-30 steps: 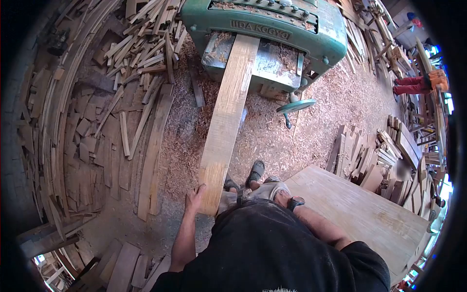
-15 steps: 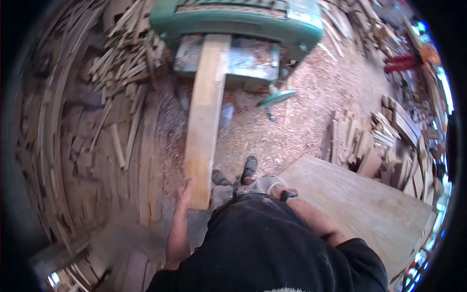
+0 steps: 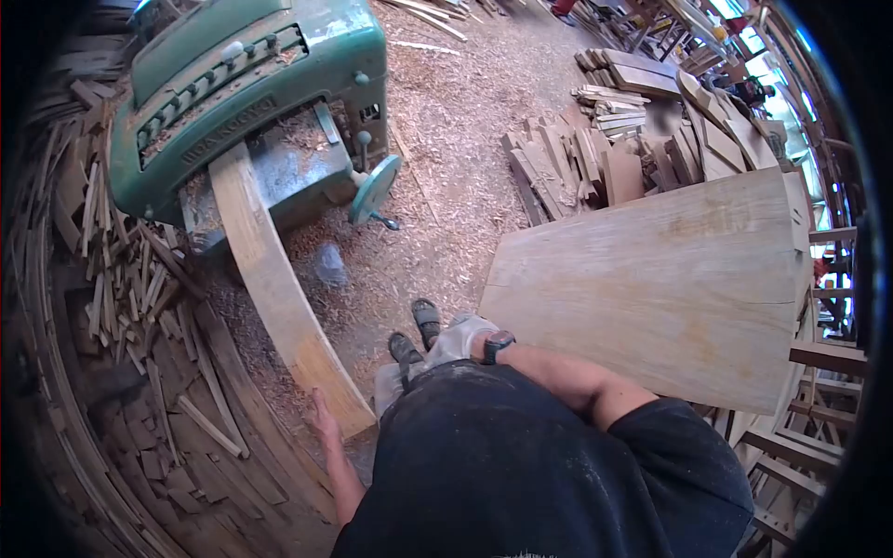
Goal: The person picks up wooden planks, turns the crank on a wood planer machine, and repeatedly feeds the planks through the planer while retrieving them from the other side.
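Observation:
A long wooden plank (image 3: 279,298) runs from the green thickness planer (image 3: 251,102) towards me, its far end inside the machine's opening. My left hand (image 3: 326,420) is at the left edge of the plank's near end, with the visible fingers stretched out along the wood. Whether any fingers reach under the plank is hidden. My right hand (image 3: 478,346) rests low against my dusty light trousers (image 3: 456,342), below a dark wristwatch (image 3: 498,342). Its fingers are hidden.
A handwheel (image 3: 376,190) sticks out from the planer's side. To my right lies a large pale wooden panel (image 3: 642,288), with stacked offcuts (image 3: 577,163) behind it. Scrap strips (image 3: 139,251) lie at left. Shavings (image 3: 456,121) and a plastic bag (image 3: 329,265) cover parts of the floor.
My view has turned right, so the planer and plank now appear further left and slanted. The left hand stays beside the plank's near end. My right hand stays by my leg.

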